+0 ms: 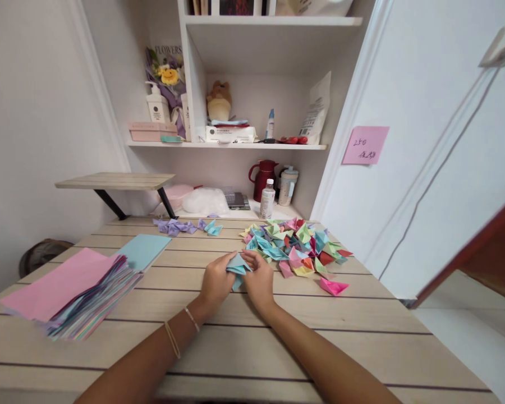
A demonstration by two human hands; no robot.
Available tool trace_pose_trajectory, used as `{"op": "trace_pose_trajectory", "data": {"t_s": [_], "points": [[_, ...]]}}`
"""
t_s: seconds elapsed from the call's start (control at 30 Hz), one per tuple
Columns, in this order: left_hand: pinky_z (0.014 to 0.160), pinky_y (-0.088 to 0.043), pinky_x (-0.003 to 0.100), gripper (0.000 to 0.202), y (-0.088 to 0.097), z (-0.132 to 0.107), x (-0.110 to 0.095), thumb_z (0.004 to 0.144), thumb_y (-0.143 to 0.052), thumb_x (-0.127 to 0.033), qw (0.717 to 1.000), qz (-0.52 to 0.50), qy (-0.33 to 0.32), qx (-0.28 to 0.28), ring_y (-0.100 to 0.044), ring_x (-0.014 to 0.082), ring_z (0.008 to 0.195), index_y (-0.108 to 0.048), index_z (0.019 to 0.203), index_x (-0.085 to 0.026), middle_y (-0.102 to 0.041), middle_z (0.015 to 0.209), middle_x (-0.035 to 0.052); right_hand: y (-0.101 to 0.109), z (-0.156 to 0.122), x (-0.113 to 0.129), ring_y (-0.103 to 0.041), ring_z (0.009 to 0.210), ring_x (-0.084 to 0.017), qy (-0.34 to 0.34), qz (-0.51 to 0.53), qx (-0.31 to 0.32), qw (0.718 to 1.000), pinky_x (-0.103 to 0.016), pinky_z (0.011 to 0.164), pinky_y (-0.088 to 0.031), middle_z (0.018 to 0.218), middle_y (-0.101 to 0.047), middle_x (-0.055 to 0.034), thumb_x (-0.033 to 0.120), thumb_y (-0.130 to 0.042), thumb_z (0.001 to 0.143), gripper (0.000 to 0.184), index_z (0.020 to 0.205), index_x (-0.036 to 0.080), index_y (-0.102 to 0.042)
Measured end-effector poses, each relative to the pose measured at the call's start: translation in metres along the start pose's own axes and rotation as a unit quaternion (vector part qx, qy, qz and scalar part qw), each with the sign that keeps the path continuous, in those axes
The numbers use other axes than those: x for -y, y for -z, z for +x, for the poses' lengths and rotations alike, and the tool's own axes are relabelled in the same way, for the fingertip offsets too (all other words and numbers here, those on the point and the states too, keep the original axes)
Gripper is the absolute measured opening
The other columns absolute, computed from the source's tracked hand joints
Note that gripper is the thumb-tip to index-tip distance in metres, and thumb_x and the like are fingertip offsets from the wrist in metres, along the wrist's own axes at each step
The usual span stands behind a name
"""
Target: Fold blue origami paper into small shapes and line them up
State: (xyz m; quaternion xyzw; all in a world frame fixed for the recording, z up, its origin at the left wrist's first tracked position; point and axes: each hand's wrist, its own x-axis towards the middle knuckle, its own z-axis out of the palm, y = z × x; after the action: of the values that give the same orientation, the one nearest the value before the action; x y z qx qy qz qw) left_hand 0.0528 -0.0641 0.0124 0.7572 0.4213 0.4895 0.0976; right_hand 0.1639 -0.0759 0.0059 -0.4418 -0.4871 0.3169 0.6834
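Observation:
Between my two hands, just above the wooden table [219, 348], is a partly folded piece of light blue paper [237, 264]. My left hand [217, 278] pinches its left side, and my right hand [257, 275] grips the right side. A lower flap of the paper hangs below the fingers. Past my right hand lies a heap of folded paper boats [273, 252] in many colours. One bright pink paper boat [334, 287] sits apart at the heap's near right.
At the left lies a stack of coloured paper sheets [96, 303], with light blue sheets [145, 249] behind it. Purple folded papers [174, 226] and a blue paper boat [212, 228] rest near the back edge. A bottle [267, 200] and a red jug [263, 178] stand behind.

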Motion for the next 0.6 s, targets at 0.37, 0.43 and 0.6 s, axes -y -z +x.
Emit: {"op": "trace_pose_trajectory", "data": {"t_s": [0.37,0.43,0.6], "points": [[0.075,-0.048,0.029,0.048,0.006,0.002,-0.005,0.074,-0.051,-0.019,0.942,-0.276,0.117,0.151,-0.062,0.0194,0.084,-0.049,0.122,-0.018,-0.066,0.097,0.0079,0.025,0.022,-0.004,-0.063,0.078,-0.021,0.007,0.043,0.062,0.997,-0.034,0.071,-0.049,0.084,-0.068,-0.0058,0.013,-0.056,0.060,0.029,0.087,0.017,-0.065],[0.078,-0.047,0.031,0.050,0.010,0.004,-0.003,0.071,-0.057,-0.019,0.914,-0.341,0.131,0.177,-0.061,0.0204,0.088,-0.050,0.120,-0.016,-0.065,0.100,0.0096,0.029,0.026,-0.004,-0.063,0.077,-0.022,-0.008,0.072,0.086,0.994,-0.035,0.070,-0.050,0.086,-0.068,-0.0069,0.016,-0.061,0.059,0.027,0.085,0.017,-0.066],[0.080,-0.046,0.033,0.052,0.019,0.008,0.001,0.064,-0.068,-0.021,0.865,-0.435,0.173,0.181,-0.059,0.0223,0.091,-0.055,0.113,-0.013,-0.063,0.101,0.0132,0.035,0.027,-0.003,-0.061,0.088,-0.023,0.060,0.005,0.107,0.992,-0.038,0.081,-0.046,0.094,-0.067,-0.0055,0.013,-0.060,0.061,0.025,0.083,0.021,-0.069]]}}
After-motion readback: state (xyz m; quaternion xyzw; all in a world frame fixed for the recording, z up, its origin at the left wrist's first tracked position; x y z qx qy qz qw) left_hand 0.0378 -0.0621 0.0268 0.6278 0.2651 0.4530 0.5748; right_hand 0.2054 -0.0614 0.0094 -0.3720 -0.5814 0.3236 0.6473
